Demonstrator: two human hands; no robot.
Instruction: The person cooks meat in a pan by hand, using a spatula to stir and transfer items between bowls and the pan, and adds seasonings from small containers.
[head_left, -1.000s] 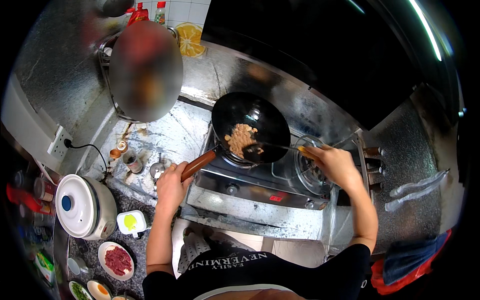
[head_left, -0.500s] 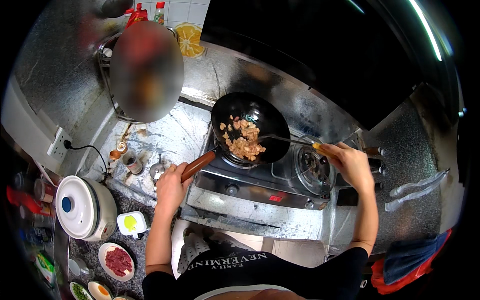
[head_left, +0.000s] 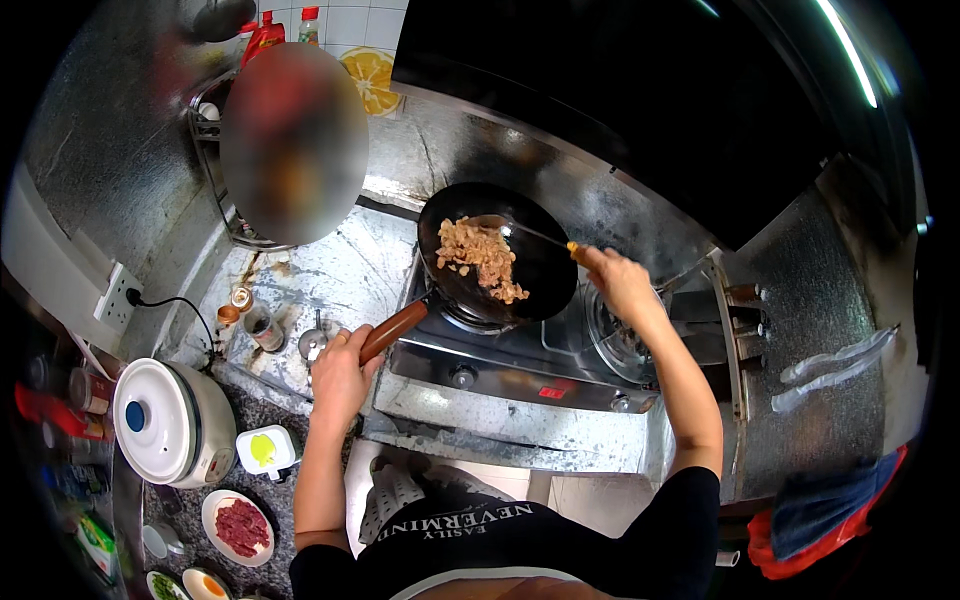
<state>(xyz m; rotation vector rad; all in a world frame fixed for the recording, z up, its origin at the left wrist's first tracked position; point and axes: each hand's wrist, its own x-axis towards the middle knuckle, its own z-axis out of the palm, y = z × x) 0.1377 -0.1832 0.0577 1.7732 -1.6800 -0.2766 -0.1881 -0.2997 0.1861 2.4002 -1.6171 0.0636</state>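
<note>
A black wok [head_left: 540, 285] sits over the left burner of the gas stove, with browned pieces of meat [head_left: 478, 258] lying mostly in its left half. My left hand [head_left: 342, 372] is closed round the end of the wok's brown wooden handle [head_left: 394, 331]. In my right hand [head_left: 622, 284] is the yellow handle of a spatula [head_left: 540, 235]. Its metal blade reaches over the wok and touches the meat at the far side. The fingers of my right hand are wrapped round the handle.
A bare right burner [head_left: 612, 335] lies under my right forearm. Small jars [head_left: 262, 328] stand left of the stove. Further left are a white rice cooker [head_left: 160, 422] and a plate of raw red meat [head_left: 240, 528]. A dark range hood [head_left: 600, 90] hangs above.
My right hand and the spatula have moved left and away from me, to the wok's far side. The meat has shifted and spread toward the far left. My left hand keeps its hold.
</note>
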